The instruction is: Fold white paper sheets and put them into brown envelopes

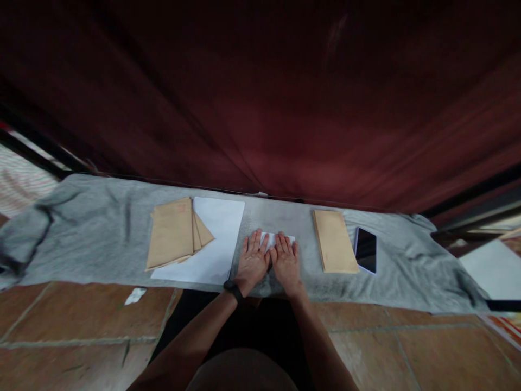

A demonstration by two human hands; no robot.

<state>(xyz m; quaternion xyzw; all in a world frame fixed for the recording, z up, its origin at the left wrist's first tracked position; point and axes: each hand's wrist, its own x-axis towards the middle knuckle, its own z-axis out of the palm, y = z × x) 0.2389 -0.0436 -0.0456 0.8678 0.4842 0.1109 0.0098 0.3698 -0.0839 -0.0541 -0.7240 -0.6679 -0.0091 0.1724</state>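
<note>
My left hand [253, 262] and my right hand [286, 262] lie side by side, palms down and fingers stretched out, on a small folded white paper [272, 238] that peeks out above the fingertips. The paper rests on a grey cloth [101, 228] spread across the surface. A black band sits on my left wrist. To the left lies a stack of brown envelopes [171, 232] on top of white sheets [220, 233]. To the right lies another pile of brown envelopes [334, 240].
A black phone [366, 250] lies face up just right of the right envelope pile. A dark red curtain [285, 108] hangs behind the cloth. Brown floor tiles [81, 320] lie in front, with a white scrap [135, 295] on them.
</note>
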